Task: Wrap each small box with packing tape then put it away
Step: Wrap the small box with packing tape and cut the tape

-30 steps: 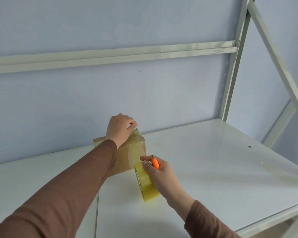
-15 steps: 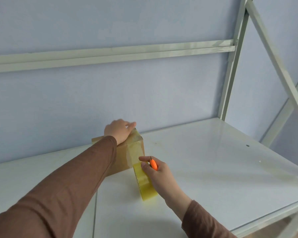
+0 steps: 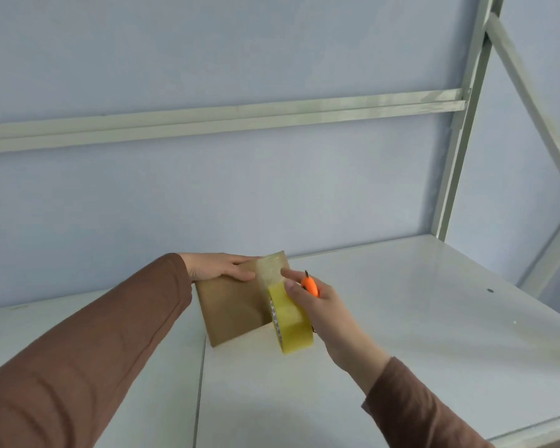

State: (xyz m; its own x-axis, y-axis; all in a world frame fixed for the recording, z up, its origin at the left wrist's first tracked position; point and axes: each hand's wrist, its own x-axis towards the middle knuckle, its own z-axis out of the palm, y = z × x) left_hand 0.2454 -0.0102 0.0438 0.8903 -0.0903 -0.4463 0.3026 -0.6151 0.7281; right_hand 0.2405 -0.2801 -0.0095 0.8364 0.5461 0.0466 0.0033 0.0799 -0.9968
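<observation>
My left hand [image 3: 219, 267] presses flat on the box [image 3: 236, 305] at centre frame; my right hand [image 3: 320, 305] grips the tape roll [image 3: 290, 321] and an orange cutter [image 3: 311, 285]. If the box tips, I think the tape wrinkles.

The left hand [image 3: 219, 266] covers the box's [image 3: 232, 308] top far edge, and the yellow tape roll [image 3: 290, 321] hides its right lower corner. The right hand [image 3: 324, 305] conceals most of the orange cutter [image 3: 311, 285] and the roll's far side. Both sleeves run off the bottom edge. The print on the roll's core is too small to read.
</observation>
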